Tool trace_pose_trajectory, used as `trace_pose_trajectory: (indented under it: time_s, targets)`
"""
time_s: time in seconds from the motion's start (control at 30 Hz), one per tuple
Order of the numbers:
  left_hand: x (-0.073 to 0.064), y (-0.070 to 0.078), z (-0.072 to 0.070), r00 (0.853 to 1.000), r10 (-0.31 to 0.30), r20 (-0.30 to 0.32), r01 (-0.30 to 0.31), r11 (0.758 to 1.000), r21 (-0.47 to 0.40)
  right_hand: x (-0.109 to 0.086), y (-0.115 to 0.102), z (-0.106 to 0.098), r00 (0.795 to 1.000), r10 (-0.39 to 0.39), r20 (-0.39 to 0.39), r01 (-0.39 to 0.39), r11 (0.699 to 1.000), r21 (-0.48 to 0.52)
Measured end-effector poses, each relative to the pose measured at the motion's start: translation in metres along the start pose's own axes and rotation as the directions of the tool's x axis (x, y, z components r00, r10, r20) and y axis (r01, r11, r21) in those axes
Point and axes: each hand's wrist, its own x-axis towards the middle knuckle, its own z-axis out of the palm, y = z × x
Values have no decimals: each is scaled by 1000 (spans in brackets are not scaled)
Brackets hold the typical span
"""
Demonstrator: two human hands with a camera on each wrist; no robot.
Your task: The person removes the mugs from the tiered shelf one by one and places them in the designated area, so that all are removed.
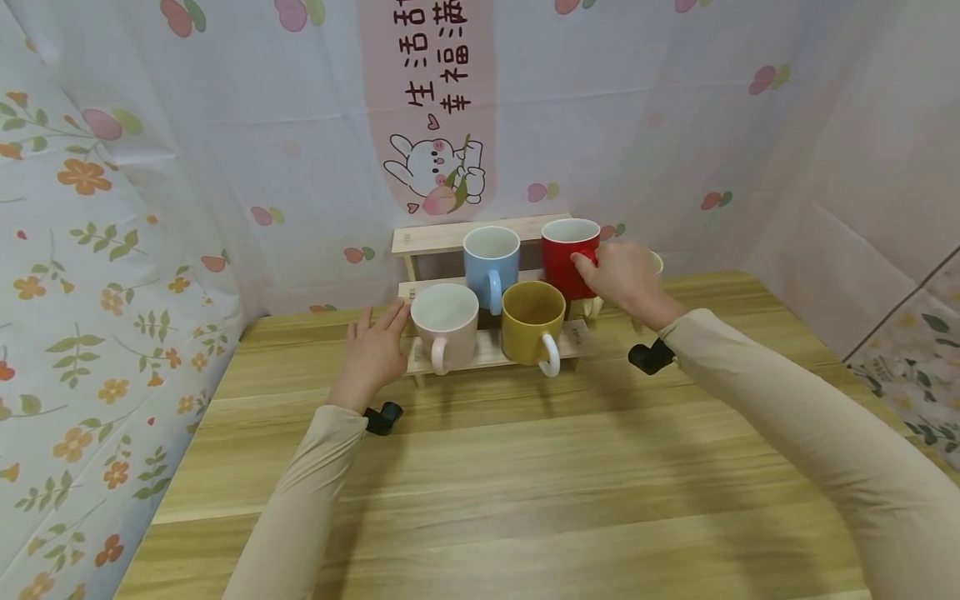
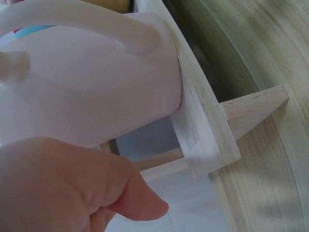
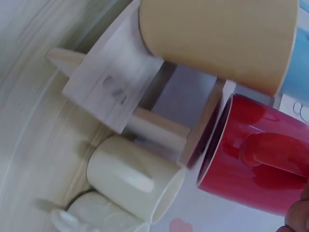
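- The red mug [image 1: 564, 265] was at the right end of the middle step of the little wooden stand [image 1: 480, 237]. It was upright, with its white inside facing up. I could not tell if its bottom sat on the step or was lifted a bit.
- The right hand [image 1: 628, 282] was holding the red mug by its handle [image 3: 277, 151]. The thumb lay on the handle near the top.
- The left hand [image 1: 372, 350] held nothing. Its fingers were spread out at the left end of the stand, just beside the pink mug [image 1: 450, 321]. I could not tell if they touched the wood.
- The red mug looked hard and stiff, so it would not squash. It was probably a bit heavy for a cup.
- Its side was very shiny, so it might slip if someone only pinched the wall.
- It looked like it could chip or crack if it got bumped or dropped.
- The handle was the best place to hold. A second hand under the bottom or round the side would help it not tip.
- The blue mug [image 1: 491, 254] was close beside it, and the yellow mug [image 1: 528, 329] was in front, so a gentle, straight lift would be safest.
- Two pale mugs, a cream mug [image 3: 128, 174] and a whitish mug [image 3: 99, 212], stood on the worktop [image 1: 510, 500] near that end, so it needed care there too.
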Motion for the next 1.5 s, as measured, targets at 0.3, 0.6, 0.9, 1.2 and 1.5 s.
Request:
trace_pose_trajectory:
  time_s: [0.3, 0.6, 0.9, 1.2, 1.5]
  targets:
    - [1, 0, -2, 1000, -5, 9, 5, 1000, -5, -8, 28, -15, 998, 56, -2, -56, 998, 18]
    - [0, 1, 0, 1000, 4, 15, -3, 1000, -11, -27, 73, -20, 992, 129, -13, -128, 991, 37]
    - [-2, 3, -2, 1000, -12, 21, 13, 1000, -17, -44, 113, -18, 972, 237, 3, -236, 967, 95]
    - [-2, 1, -2, 1000, -2, 4, 2, 1000, -12, -54, 143, 1, 968, 252, 0, -252, 968, 3]
    - [-2, 0, 0, 1000, -8, 6, 8, 1000, -29, -62, 158, 24, 945, 312, 95, -309, 950, -47]
